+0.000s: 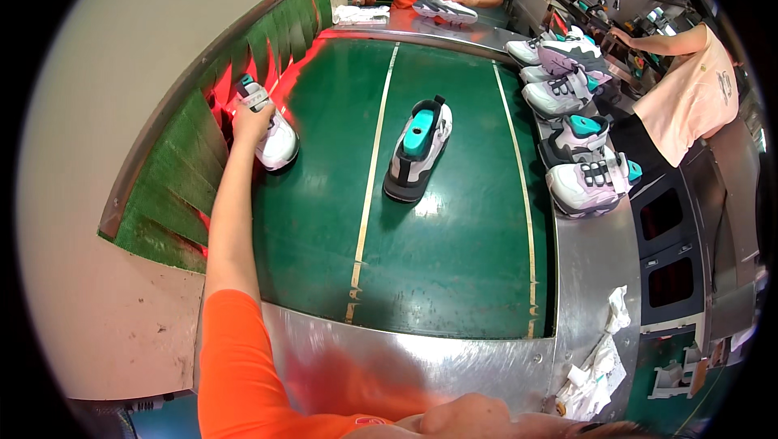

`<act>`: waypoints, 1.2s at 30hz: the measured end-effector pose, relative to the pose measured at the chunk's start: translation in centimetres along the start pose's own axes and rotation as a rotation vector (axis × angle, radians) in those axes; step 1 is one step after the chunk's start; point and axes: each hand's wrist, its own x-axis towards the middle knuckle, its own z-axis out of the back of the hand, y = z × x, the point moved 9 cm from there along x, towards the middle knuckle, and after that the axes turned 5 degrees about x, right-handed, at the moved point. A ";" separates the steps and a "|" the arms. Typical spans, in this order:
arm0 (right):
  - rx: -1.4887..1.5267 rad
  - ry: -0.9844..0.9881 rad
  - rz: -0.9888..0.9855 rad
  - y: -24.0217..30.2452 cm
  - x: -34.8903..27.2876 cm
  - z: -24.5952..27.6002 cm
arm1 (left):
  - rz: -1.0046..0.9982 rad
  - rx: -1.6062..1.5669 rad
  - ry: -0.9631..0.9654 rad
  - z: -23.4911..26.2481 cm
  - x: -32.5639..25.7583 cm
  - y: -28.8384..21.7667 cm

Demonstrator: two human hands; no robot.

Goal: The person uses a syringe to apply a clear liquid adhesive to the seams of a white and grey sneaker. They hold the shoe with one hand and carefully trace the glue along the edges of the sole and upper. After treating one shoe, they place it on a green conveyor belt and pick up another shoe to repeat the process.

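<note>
Left hand (pixel 254 121) pinching white sneaker (pixel 277 144), likely to steady it | green belt (pixel 324 188), left edge | right hand unseen, can't tell

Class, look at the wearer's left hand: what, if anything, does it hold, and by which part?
The left hand holds a white shoe around its middle, near the strap; exact finger contact is unclear.

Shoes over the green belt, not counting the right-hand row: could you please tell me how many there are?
2: one grey-and-white shoe between the pale lines, and one white shoe in the left hand by the slitted green curtain. More may hide behind it.
</note>
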 end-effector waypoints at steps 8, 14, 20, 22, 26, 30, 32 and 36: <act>0.030 -0.027 -0.022 -0.4 0.2 0.9 | -0.266 0.717 0.190 3.8 -5.8 -10.3; 0.100 0.049 -0.040 0.0 -1.0 1.1 | -0.652 0.141 0.819 -2.2 -21.8 -29.1; 0.261 0.259 0.059 0.9 3.9 -1.4 | -0.421 0.476 0.567 -10.6 -22.5 -29.1; 0.364 0.269 0.139 2.0 7.2 0.2 | -0.398 0.422 0.482 -10.4 -23.6 -29.2; -0.901 0.544 1.388 5.1 -4.2 -1.8 | -0.610 0.345 0.407 -4.2 -27.1 -29.3; -0.887 0.686 1.254 4.3 -7.4 -3.7 | -1.017 0.309 0.435 5.0 -34.7 -28.9; -0.945 0.642 1.463 4.3 -5.6 -3.4 | -1.183 0.175 0.382 9.8 -39.0 -28.9; -1.090 0.446 1.988 1.8 -9.0 -2.8 | -1.303 -0.040 0.305 18.6 -45.3 -27.5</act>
